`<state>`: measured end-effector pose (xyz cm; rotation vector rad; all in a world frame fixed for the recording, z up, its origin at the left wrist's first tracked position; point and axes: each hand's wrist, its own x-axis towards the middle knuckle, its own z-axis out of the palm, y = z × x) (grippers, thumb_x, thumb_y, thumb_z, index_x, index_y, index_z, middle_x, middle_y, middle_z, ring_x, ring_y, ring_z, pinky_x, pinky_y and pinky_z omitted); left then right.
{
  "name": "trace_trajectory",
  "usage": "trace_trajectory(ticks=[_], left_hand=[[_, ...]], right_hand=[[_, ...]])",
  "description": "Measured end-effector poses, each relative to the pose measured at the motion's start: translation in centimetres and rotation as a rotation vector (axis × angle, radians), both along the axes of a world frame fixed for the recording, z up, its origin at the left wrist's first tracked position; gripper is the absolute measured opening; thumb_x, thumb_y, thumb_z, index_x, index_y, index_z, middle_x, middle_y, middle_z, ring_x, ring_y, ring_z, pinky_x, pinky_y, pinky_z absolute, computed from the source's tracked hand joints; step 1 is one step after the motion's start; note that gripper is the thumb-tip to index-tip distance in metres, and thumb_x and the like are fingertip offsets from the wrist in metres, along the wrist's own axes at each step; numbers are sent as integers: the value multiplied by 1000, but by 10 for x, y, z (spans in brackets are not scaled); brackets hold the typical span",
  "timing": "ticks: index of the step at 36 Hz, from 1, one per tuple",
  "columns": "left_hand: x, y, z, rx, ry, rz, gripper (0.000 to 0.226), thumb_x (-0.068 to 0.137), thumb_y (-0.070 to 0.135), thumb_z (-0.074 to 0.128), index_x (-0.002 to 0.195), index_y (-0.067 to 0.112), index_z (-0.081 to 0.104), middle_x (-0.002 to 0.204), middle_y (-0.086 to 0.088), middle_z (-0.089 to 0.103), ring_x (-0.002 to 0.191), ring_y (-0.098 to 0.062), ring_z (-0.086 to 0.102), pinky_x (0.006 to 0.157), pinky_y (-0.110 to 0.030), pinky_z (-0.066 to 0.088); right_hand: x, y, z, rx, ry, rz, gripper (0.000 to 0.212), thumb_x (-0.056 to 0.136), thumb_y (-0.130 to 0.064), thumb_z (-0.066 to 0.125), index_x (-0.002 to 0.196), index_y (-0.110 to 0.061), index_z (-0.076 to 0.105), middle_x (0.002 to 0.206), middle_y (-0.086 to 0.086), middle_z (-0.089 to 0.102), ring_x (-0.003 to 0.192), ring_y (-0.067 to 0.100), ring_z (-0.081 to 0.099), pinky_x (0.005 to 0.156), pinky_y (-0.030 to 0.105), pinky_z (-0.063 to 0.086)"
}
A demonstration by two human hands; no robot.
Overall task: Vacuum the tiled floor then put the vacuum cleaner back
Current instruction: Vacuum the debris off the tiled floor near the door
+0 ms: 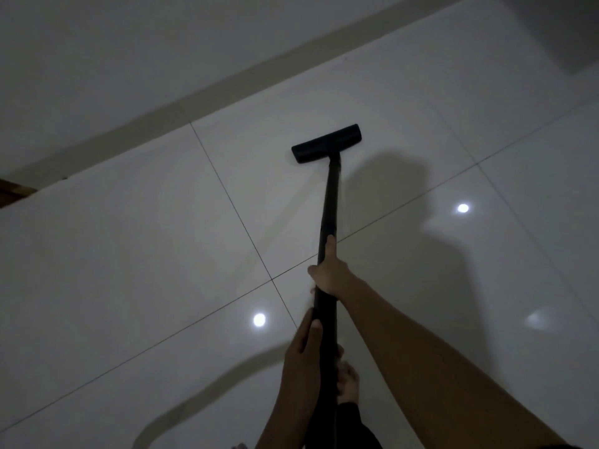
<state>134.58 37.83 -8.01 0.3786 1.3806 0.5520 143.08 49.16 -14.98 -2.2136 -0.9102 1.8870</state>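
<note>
On the tiled floor (129,254), both hands (right (329,273) ahead, left (304,345) behind) clasp the vacuum wand (329,202).

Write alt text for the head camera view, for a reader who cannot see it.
Both hands grip a black vacuum wand, the right hand above the left hand, pushing its flat floor head across glossy pale floor tiles in dim light. A beige skirting strip runs along the wall beyond, and ceiling lights reflect as bright spots on the tiles.
</note>
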Motion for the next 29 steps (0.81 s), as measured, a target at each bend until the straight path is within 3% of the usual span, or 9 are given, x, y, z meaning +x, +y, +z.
trace_trajectory(ticks=[5, 8, 13, 18, 24, 29], left_hand=[[-11, 20, -7, 5, 8, -8, 37, 98, 31, 38, 135, 27, 45, 73, -14, 57, 42, -18, 50, 40, -23, 42], [-12, 32, -6, -1, -7, 11, 29, 98, 31, 39, 125, 31, 50, 71, -13, 57, 43, -17, 49, 40, -23, 42], [-7, 46, -4, 26, -10, -28, 20, 99, 30, 38, 108, 38, 54, 73, -15, 56, 44, -18, 50, 39, -22, 43], [0, 52, -6, 33, -32, -104, 22, 99, 30, 37, 107, 42, 54, 73, -15, 54, 43, -18, 50, 40, -23, 43], [9, 49, -15, 9, -1, -233, 37, 99, 34, 38, 135, 32, 45, 74, -15, 57, 43, -19, 53, 41, -23, 45], [17, 44, -15, 31, 46, -303, 35, 99, 33, 38, 134, 38, 44, 76, -12, 62, 52, -21, 56, 48, -27, 46]], right_hand=[[-17, 23, -11, 15, 12, -12, 85, 96, -6, 45, 151, -32, -15, 131, 21, 49, 77, 26, 66, 67, 33, 58], [-20, 36, -15, 29, -12, -2, 87, 94, -6, 45, 150, -31, -17, 131, 23, 49, 96, 35, 66, 86, 43, 56], [-11, 45, -11, 49, -43, -15, 85, 94, -3, 42, 151, -28, -15, 127, 23, 51, 83, 29, 61, 73, 34, 53], [-1, 45, -13, 52, -80, -131, 86, 92, -3, 43, 152, -29, -13, 127, 24, 51, 97, 36, 65, 87, 45, 55], [19, 32, -15, 71, -178, -188, 78, 96, -11, 41, 152, -25, -12, 123, 24, 53, 98, 36, 64, 90, 46, 53], [32, 20, -17, 74, -236, -208, 73, 96, -14, 38, 153, -24, -7, 122, 24, 55, 96, 36, 64, 84, 41, 54]])
